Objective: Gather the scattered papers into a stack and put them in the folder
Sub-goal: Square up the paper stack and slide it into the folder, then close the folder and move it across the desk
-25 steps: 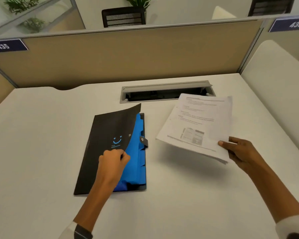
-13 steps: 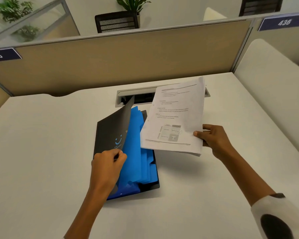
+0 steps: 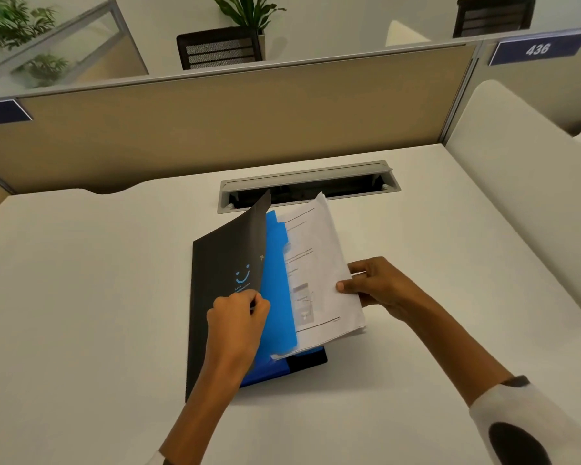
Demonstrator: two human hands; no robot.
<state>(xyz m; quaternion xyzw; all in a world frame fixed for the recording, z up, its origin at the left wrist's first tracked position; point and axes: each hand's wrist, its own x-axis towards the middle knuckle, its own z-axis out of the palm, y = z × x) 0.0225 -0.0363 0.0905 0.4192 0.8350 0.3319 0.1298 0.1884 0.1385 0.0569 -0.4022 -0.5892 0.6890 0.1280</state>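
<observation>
We're in an open-plan office: a white desk (image 3: pixel 81 297) walled by a beige cubicle partition (image 3: pixel 232 129), numbered blue plates, one reading 436 (image 3: pixel 538 48), a cable hatch (image 3: pixel 309 186) in the desktop, mesh office chairs (image 3: pixel 219 50) and potted plants (image 3: pixel 249 11) beyond.

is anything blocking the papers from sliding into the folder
Nothing visible. The left hand holds the folder cover lifted, and the papers in the right hand already overlap the blue dividers.
</observation>
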